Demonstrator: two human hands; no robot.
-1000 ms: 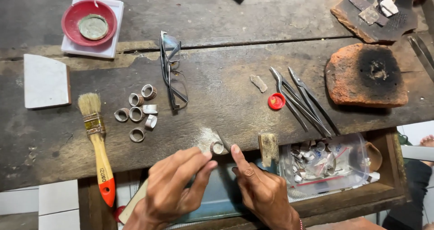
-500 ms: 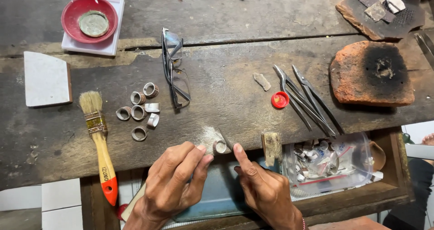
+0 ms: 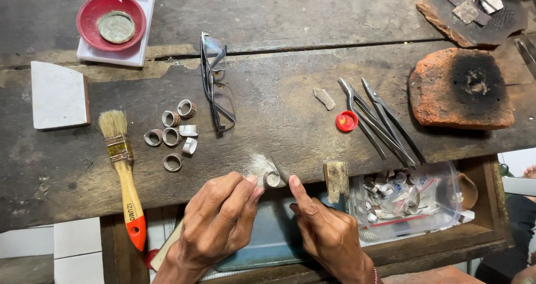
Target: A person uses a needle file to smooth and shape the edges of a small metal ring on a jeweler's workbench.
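— What have you got there?

— A small metal ring (image 3: 272, 178), pressed against the front edge of the desk (image 3: 290, 94), right on a pale, worn patch of the wood. My left hand (image 3: 220, 222) has its grip closed on it, fingertips pinching it from the left side. My right hand (image 3: 324, 231) comes in from the other side, with the forefinger stretched up beside the ring. A thin tool seems to lie under that finger, running up to the ring, but I cannot tell for sure what it is.

— And close around it?

— Just right of the ring a little wooden block (image 3: 336, 179) sticks out from the desk edge. Below it sits a clear plastic bag (image 3: 413, 197) of metal scraps in the open drawer.

— Farther out?

— To the left, a cluster of similar rings (image 3: 172, 134) lies on the desk, with a paintbrush (image 3: 124, 172) beside them, orange at the handle end. Above are folded spectacles (image 3: 216, 83). To the right lie a red bottle cap (image 3: 346, 121), two pairs of pliers (image 3: 379, 122) and a scorched brick (image 3: 460, 88). In the far left corner stands a red dish (image 3: 92, 16) on a white tray.
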